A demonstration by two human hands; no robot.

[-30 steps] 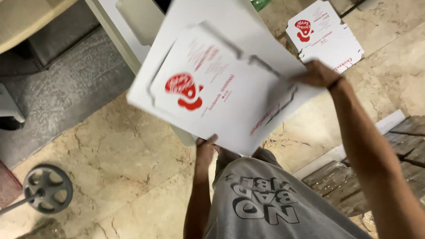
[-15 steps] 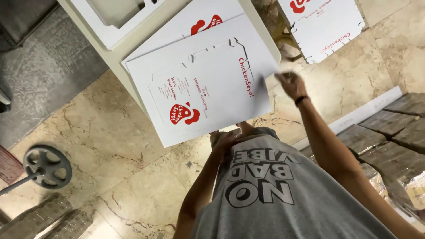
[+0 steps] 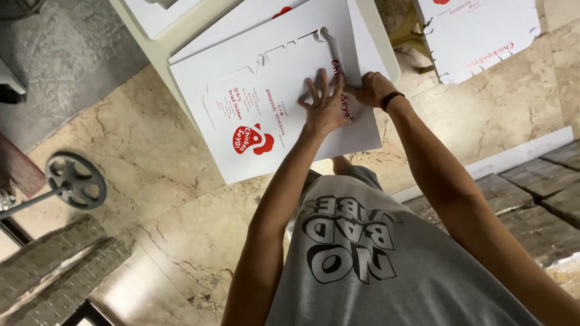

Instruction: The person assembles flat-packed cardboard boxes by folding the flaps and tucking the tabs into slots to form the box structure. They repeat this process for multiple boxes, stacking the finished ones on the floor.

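A: Where is the flat white box blank [image 3: 266,115] kept?
B: On the table [image 3: 158,57], pinned flat under the spread left hand [image 3: 326,105].
A: Right hand [image 3: 371,89]?
B: Curled, its edge pinched for control.

The flat box blank [image 3: 266,115] near the top centre of the frame is smooth white cardboard with a matt face and red print, and it lies on a table [image 3: 158,54] whose cream edge looks smooth and faintly glossy. The floor [image 3: 151,175] is polished, veined beige stone; at the left a wheel [image 3: 75,180] looks like dull grey metal. The grey shirt [image 3: 386,265] at the bottom is soft matt cloth.
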